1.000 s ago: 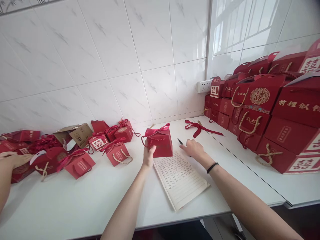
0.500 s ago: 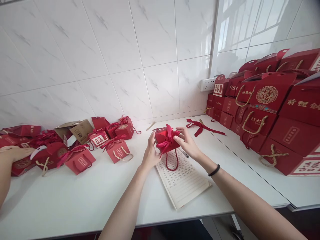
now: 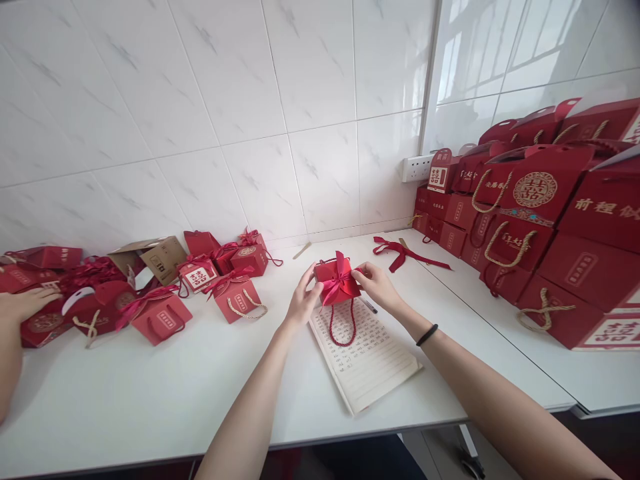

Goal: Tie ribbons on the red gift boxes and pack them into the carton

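Observation:
A small red gift box (image 3: 353, 289) sits in front of me over the top of a written notebook (image 3: 367, 373). A pinkish-red ribbon (image 3: 338, 279) is tied in a bow across its top, and a dark red cord handle (image 3: 343, 341) hangs down its near side. My left hand (image 3: 301, 299) grips the left side, thumb near the ribbon's left loop. At the right side my right hand (image 3: 376, 285) pinches the ribbon's right part, its fingers against the box. Partly behind the box lies a pen (image 3: 369, 305).
Loose red ribbon (image 3: 400, 253) lies behind on the right. Stacked red boxes (image 3: 533, 233) line the right side. Several small boxes (image 3: 161, 317) and an open cardboard box (image 3: 163, 259) stand on the left, where another person's hand (image 3: 30, 305) rests on a red box.
My left thumb has moved onto the ribbon's left side and my right fingers have closed in at the right. The bow lies flatter and tidier. The other person's hand shifted slightly.

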`<move>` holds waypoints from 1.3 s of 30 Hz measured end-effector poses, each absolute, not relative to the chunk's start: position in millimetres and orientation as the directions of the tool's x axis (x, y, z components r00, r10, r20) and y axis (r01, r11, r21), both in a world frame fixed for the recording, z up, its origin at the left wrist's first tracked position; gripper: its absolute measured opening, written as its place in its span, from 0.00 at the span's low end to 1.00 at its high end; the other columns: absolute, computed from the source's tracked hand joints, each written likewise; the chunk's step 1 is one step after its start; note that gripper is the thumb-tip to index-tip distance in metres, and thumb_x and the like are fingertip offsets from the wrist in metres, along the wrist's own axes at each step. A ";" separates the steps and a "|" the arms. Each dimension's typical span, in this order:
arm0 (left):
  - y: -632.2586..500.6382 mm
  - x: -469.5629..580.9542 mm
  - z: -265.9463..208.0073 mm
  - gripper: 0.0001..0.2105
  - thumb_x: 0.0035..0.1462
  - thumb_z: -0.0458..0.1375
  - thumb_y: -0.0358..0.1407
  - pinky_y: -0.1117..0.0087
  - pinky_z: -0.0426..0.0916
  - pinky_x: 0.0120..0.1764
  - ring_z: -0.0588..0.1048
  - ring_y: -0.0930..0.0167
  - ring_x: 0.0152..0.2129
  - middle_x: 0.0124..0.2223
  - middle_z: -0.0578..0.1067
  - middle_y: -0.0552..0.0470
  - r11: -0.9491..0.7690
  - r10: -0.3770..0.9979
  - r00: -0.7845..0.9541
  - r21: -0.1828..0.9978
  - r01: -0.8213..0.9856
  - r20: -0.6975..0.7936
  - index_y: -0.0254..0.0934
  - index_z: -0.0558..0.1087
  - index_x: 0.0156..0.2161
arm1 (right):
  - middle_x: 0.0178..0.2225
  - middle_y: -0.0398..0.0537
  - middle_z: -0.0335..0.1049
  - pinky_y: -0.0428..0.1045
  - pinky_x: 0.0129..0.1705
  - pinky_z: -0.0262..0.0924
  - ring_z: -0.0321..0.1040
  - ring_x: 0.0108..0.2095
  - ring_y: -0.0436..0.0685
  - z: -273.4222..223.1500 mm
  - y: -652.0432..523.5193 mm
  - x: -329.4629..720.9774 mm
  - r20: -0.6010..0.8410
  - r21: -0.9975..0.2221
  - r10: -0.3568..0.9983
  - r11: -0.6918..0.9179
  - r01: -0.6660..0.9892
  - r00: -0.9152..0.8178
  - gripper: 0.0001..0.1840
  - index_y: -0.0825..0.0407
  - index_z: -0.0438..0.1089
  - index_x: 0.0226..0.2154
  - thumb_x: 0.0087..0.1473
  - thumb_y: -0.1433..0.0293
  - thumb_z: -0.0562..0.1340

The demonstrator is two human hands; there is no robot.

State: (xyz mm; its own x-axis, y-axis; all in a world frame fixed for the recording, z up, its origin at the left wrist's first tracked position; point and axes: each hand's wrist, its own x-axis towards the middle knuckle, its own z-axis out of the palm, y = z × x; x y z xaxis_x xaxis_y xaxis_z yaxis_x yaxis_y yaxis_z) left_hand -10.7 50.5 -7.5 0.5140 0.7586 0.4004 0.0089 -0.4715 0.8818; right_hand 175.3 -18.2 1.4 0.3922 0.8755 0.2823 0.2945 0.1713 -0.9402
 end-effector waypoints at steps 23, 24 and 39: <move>38.1 -0.1 -4.3 0.14 0.51 0.58 0.47 0.74 0.66 0.33 0.70 0.73 0.28 0.30 0.69 0.53 -0.526 0.814 0.317 0.850 0.042 0.488 0.37 0.66 0.31 | 0.45 0.50 0.63 0.58 0.53 0.57 0.62 0.51 0.59 -2.5 -17.5 169.4 0.511 -0.851 0.809 0.427 0.306 0.291 0.18 0.51 0.60 0.38 0.49 0.57 0.61; 37.6 0.4 -3.6 0.14 0.51 0.58 0.46 0.74 0.66 0.34 0.70 0.73 0.29 0.31 0.70 0.53 -0.533 0.811 0.301 0.846 0.025 0.502 0.36 0.66 0.32 | 0.44 0.49 0.63 0.58 0.54 0.56 0.63 0.50 0.58 -2.4 -17.0 169.7 0.519 -0.848 0.807 0.444 0.290 0.282 0.16 0.51 0.60 0.35 0.49 0.58 0.61; 35.2 0.7 6.1 0.17 0.53 0.56 0.50 0.76 0.66 0.26 0.67 0.79 0.19 0.30 0.66 0.55 -0.562 0.810 0.157 0.824 -0.068 0.566 0.37 0.63 0.33 | 0.33 0.45 0.66 0.47 0.33 0.68 0.67 0.32 0.52 10.5 -21.5 170.7 0.218 -0.964 0.905 0.259 -0.066 0.366 0.22 0.52 0.57 0.26 0.43 0.53 0.64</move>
